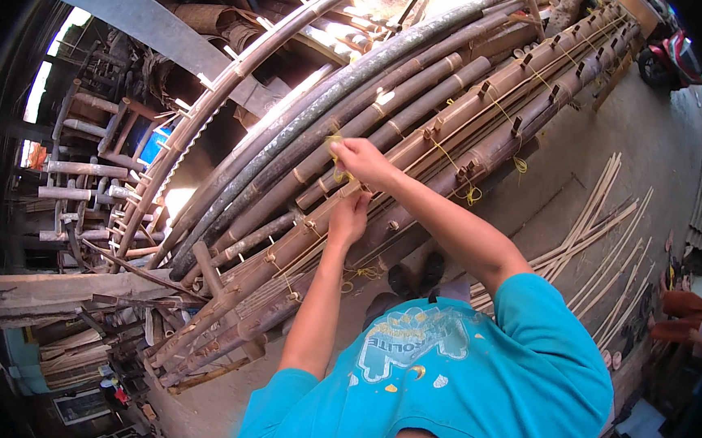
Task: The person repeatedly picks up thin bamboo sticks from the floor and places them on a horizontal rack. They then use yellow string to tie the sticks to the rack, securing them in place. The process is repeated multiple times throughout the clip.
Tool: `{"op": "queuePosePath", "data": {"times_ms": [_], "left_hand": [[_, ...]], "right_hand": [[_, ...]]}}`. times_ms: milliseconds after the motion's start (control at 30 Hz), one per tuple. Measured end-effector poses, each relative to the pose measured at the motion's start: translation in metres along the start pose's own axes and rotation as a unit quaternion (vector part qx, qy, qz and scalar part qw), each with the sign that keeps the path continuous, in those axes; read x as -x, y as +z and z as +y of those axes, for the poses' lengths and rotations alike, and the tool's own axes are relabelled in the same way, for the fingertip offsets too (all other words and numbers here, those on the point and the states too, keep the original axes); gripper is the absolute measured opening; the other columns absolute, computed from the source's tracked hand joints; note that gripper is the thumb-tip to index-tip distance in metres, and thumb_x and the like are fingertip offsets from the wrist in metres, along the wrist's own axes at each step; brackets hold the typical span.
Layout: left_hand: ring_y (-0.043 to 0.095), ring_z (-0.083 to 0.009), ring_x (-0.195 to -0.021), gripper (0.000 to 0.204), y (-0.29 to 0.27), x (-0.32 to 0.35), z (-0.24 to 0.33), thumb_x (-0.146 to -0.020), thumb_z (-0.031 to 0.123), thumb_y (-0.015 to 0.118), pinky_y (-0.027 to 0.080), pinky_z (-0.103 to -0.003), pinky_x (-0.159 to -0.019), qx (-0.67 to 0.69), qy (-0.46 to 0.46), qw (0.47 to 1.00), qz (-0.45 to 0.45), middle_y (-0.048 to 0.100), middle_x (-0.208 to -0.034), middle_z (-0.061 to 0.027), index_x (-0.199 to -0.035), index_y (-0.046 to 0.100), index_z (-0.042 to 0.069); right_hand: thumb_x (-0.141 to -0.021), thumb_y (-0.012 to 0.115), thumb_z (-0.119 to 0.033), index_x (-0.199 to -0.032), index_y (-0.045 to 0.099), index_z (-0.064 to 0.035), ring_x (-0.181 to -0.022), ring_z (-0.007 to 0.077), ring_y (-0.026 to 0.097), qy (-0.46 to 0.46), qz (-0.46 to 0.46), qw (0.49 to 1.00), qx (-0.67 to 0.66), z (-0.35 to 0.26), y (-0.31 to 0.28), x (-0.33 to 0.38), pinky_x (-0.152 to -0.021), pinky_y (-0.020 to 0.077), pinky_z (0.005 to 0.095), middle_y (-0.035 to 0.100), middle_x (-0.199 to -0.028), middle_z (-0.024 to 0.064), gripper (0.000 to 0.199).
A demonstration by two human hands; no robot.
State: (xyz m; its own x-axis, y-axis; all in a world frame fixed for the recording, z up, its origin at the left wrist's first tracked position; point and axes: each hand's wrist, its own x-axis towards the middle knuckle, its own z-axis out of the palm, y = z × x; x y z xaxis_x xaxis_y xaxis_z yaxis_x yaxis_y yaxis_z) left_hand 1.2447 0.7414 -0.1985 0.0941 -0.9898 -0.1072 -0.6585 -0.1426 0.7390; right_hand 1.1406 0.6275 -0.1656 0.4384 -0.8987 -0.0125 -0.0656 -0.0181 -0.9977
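My right hand [361,162] is closed in a pinch on yellow twine [337,172], which hangs loosely below its fingertips. Close below it, my left hand [349,219] is also closed, its fingertips at the thin bamboo strips [313,253]; what they grip is hidden. The strips lie lengthwise between two long bamboo poles, a far one [290,250] and a near one [486,153], both set with short upright pegs [515,125]. Twine loops [472,196] cross the poles at intervals, with loose ends dangling on the near side.
Several thick bamboo poles [310,110] lie just beyond the pegged pair. A curved pole with pegs [213,95] stands farther left. Split bamboo strips [590,228] are spread on the floor at right. A red motorbike [678,59] stands at the far right, with another person's legs [683,307] nearer.
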Motion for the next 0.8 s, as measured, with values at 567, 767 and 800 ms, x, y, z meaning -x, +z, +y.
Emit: {"op": "queuePosePath", "data": {"times_ms": [567,767,800], "left_hand": [[0.064,-0.0138,-0.074,0.027,-0.03,-0.059,0.078,-0.103,0.023,0.052,0.05,-0.029,-0.067,0.204,0.102,0.965,0.127,0.068,-0.078,-0.0072,-0.099,0.067,0.002],[0.063,-0.0467,-0.093,0.029,0.015,-0.137,-0.037,-0.096,0.026,0.05,0.048,-0.055,-0.082,-0.135,-0.001,0.983,0.124,0.067,-0.097,-0.0253,-0.102,0.067,0.003],[0.064,-0.0448,-0.096,0.029,0.011,-0.136,-0.02,-0.096,0.026,0.05,0.049,-0.053,-0.084,-0.161,-0.008,0.979,0.124,0.067,-0.099,-0.025,-0.101,0.068,0.003]], "right_hand": [[-0.107,0.037,-0.038,-0.081,0.046,-0.0132,-0.072,0.0166,0.051,0.102,0.169,0.824,-0.531,0.063,-0.033,0.199,-0.08,0.048,0.0337,0.047,-0.069,-0.0008,0.037],[-0.103,0.046,-0.045,-0.071,0.044,-0.016,-0.072,0.0184,0.056,0.133,0.146,0.642,-0.741,0.119,0.001,0.231,-0.087,0.0508,0.0414,0.044,-0.062,-0.0011,0.043],[-0.103,0.046,-0.045,-0.073,0.045,-0.0159,-0.077,0.0185,0.058,0.12,0.168,0.644,-0.737,0.119,-0.005,0.231,-0.088,0.0507,0.0412,0.047,-0.064,-0.0011,0.042]]}}
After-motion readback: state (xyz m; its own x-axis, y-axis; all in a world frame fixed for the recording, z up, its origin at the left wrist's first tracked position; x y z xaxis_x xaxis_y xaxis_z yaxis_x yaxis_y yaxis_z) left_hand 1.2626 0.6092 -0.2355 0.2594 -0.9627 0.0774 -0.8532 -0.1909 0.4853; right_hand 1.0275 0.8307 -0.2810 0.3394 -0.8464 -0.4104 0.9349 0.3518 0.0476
